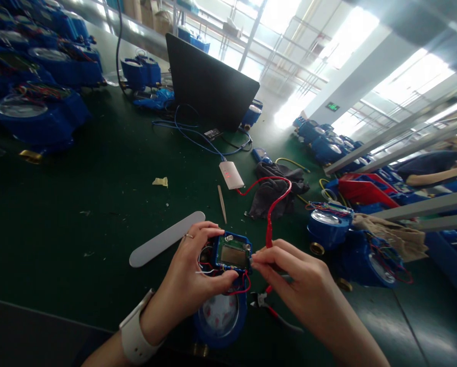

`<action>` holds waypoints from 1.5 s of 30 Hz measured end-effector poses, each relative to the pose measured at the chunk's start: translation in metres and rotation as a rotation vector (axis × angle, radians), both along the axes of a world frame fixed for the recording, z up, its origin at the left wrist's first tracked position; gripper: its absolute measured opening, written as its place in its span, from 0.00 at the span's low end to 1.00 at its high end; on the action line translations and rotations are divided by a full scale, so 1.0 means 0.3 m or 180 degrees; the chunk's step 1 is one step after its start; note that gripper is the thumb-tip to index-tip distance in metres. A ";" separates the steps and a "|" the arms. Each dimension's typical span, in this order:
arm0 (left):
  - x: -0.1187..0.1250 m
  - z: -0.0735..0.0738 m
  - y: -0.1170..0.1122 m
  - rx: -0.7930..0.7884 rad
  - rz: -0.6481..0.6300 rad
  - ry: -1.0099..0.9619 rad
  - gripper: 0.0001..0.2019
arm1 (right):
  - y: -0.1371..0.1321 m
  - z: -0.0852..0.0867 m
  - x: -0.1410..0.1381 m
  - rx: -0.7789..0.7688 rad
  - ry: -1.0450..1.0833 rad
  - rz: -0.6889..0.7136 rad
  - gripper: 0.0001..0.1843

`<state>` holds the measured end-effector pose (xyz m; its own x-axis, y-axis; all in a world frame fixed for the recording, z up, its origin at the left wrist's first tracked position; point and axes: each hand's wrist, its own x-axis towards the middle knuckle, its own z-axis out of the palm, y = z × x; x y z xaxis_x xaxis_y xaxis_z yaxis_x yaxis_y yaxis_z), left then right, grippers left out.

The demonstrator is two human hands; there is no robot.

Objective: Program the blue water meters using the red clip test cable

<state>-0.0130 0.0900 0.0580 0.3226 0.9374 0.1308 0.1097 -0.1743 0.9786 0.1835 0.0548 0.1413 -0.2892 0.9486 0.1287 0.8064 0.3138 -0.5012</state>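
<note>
My left hand [186,267] is closed round a small blue-framed display module [234,255], thumb on the near edge and fingers on the far one. The module shows a green circuit board and a grey screen, with red and white wires at its left and near sides. Directly below it is a blue water meter [219,318] with a round clear window. My right hand [301,280] pinches a red test lead [269,232] at the module's right edge; the lead's tip is hidden by the fingers. The lead runs back to a white box [231,175] with red lights.
Red-handled cutters [264,300] lie beneath my right hand. Tweezers [222,204], a grey-white strip [167,239] and a dark cloth [276,188] lie on the green table. A laptop [211,84] stands behind. Blue meters [37,114] crowd both sides; a person's arm [435,176] shows far right.
</note>
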 end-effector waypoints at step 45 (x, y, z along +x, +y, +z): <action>-0.004 0.026 0.002 -0.0123 0.0015 0.0008 0.21 | -0.065 -0.156 0.008 0.0405 0.1914 -0.1202 0.07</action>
